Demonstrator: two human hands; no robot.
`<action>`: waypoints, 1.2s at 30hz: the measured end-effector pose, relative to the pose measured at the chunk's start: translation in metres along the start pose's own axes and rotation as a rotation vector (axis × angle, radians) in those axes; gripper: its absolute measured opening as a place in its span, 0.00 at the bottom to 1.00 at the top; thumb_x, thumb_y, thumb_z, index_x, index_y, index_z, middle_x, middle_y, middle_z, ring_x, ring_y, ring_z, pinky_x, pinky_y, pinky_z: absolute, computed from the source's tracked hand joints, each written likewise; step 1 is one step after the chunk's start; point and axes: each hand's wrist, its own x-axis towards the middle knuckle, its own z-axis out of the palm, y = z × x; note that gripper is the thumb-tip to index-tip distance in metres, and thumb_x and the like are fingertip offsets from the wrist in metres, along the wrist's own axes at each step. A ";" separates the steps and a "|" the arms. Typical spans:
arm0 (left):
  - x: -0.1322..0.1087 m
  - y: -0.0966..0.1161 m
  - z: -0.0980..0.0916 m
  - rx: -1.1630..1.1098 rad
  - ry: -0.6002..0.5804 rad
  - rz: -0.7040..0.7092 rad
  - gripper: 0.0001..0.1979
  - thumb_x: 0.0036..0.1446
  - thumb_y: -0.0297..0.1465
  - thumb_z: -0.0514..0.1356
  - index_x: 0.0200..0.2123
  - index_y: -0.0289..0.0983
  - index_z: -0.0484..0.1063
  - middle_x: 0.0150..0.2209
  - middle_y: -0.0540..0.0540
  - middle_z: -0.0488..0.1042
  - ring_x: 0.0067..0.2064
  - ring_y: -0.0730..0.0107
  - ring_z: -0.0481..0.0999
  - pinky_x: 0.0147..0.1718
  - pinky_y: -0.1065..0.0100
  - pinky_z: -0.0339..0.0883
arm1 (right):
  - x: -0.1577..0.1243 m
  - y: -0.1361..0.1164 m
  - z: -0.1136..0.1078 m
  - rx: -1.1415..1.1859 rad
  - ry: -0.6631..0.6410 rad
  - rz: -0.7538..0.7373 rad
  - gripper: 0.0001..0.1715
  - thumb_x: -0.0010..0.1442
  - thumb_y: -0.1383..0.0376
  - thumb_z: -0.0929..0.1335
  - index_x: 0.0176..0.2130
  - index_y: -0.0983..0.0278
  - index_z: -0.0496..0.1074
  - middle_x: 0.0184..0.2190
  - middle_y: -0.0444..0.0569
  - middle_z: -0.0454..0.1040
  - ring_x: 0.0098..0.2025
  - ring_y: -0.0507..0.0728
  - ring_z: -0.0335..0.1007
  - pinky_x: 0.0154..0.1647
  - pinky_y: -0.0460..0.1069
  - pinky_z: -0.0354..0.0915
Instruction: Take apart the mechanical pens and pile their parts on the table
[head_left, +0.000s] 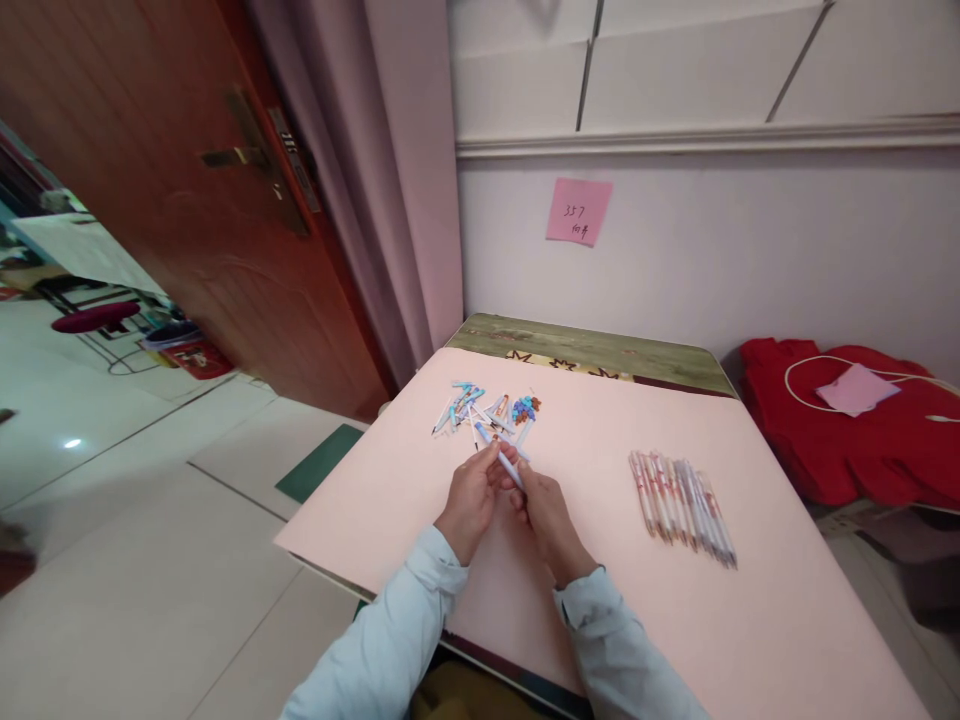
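My left hand (471, 497) and my right hand (546, 517) meet over the pink sheet (600, 600) that covers the table. Together they pinch one slim white pen (501, 458) with a blue end, which points away to the upper left. Just beyond the fingertips lies a loose heap of pen parts (487, 410), white and blue pieces with some small blue and brown bits. To the right of my hands a row of several finished white pens (682, 495) lies side by side.
A pink sticky note (578, 211) is stuck on the white wall behind the table. Red cloth (847, 430) with a white cable and a pink paper lies at the right. A brown wooden door (187, 180) and a curtain stand at the left.
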 end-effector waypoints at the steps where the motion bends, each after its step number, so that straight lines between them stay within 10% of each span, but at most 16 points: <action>1: 0.000 0.000 0.000 -0.010 0.012 0.008 0.09 0.57 0.32 0.65 0.36 0.30 0.75 0.32 0.42 0.79 0.28 0.74 0.76 0.31 0.72 0.72 | 0.002 0.001 0.000 0.013 0.009 -0.016 0.32 0.58 0.40 0.64 0.20 0.63 0.66 0.15 0.43 0.64 0.17 0.50 0.55 0.19 0.46 0.51; 8: 0.001 0.003 -0.006 -0.062 0.132 0.006 0.07 0.61 0.30 0.61 0.36 0.30 0.75 0.34 0.41 0.79 0.35 0.70 0.80 0.40 0.70 0.73 | 0.012 0.017 -0.001 -0.026 0.123 -0.242 0.24 0.48 0.47 0.74 0.30 0.63 0.70 0.22 0.42 0.70 0.22 0.51 0.61 0.23 0.45 0.56; 30: 0.027 0.047 -0.063 -0.092 0.479 0.316 0.03 0.59 0.25 0.61 0.34 0.30 0.71 0.30 0.40 0.78 0.31 0.65 0.81 0.35 0.63 0.78 | 0.014 0.018 -0.008 -0.075 0.257 -0.227 0.17 0.55 0.51 0.70 0.32 0.64 0.71 0.20 0.40 0.66 0.20 0.50 0.57 0.22 0.46 0.55; 36: 0.061 0.062 -0.064 0.057 0.454 0.367 0.06 0.56 0.26 0.63 0.36 0.30 0.69 0.30 0.40 0.78 0.28 0.67 0.79 0.31 0.64 0.77 | 0.029 0.019 -0.001 -0.031 0.255 -0.215 0.20 0.54 0.53 0.69 0.42 0.64 0.71 0.30 0.48 0.76 0.28 0.55 0.71 0.27 0.48 0.65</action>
